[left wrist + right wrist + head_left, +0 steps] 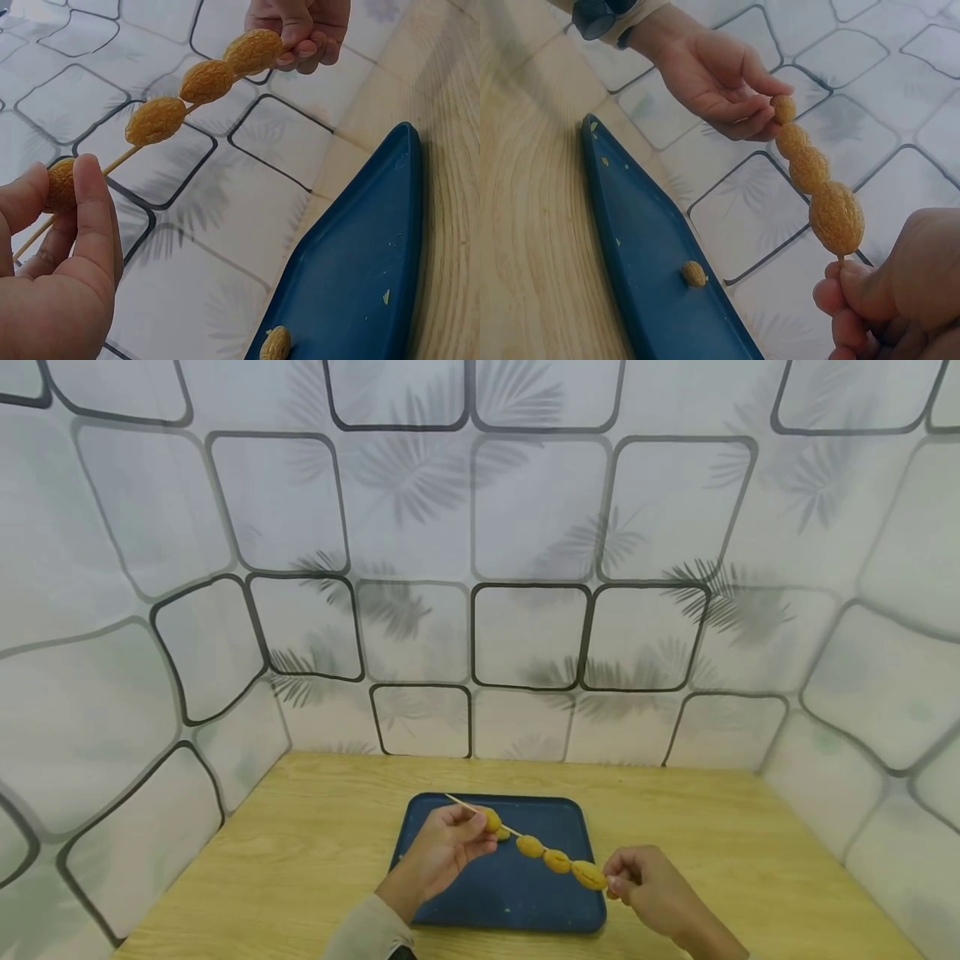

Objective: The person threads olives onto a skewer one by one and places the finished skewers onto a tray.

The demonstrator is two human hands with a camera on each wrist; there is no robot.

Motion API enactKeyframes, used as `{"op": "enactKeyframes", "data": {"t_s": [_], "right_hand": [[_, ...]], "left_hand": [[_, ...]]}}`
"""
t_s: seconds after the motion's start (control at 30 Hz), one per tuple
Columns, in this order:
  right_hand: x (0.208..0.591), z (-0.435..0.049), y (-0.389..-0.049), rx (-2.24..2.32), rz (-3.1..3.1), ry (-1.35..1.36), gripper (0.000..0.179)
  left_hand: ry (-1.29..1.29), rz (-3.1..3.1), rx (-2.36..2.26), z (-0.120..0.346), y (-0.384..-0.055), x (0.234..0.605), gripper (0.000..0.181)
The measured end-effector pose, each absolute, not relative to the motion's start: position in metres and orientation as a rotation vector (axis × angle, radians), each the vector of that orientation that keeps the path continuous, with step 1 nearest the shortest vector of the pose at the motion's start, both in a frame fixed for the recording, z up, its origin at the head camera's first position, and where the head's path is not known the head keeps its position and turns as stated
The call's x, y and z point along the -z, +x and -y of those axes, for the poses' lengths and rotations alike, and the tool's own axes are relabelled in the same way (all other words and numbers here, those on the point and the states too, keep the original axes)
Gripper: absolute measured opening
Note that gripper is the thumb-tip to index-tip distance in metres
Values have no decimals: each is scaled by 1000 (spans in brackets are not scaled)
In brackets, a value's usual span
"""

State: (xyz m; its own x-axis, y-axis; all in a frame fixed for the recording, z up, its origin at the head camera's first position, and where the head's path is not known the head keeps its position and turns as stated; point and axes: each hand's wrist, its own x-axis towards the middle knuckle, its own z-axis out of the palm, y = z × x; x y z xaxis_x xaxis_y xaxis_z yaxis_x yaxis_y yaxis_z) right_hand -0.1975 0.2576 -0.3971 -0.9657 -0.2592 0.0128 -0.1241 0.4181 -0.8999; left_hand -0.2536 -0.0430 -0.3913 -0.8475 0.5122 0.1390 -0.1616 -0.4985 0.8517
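A thin wooden skewer [122, 160] slants across the space above the blue tray, threaded with several wrinkled golden-brown oval food pieces. My left hand [447, 847] pinches one oval piece [61, 185] between thumb and fingers, towards the far end of the stick, whose bare tip pokes out beyond it. At the other end, my right hand [651, 887] pinches the skewer just below the largest piece [837, 218]. Two more pieces, a middle one [809, 169] and its neighbour [793, 141], sit close together between the hands. A stretch of bare stick separates them from the left-hand piece.
The blue tray [480, 906] lies on a light wooden table [300, 827]. One loose wrinkled piece [694, 274] rests on it, with a few small crumbs. Behind and at both sides stands a pale patterned wall covering [532, 635].
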Motion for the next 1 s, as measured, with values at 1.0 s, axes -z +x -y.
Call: {"op": "enactKeyframes", "data": {"t_s": [1.0], "right_hand": [[393,-252,-199,1598,-2496,-416,15]], "left_hand": [[538,-1291,-2332,34,-250,389,15]]}}
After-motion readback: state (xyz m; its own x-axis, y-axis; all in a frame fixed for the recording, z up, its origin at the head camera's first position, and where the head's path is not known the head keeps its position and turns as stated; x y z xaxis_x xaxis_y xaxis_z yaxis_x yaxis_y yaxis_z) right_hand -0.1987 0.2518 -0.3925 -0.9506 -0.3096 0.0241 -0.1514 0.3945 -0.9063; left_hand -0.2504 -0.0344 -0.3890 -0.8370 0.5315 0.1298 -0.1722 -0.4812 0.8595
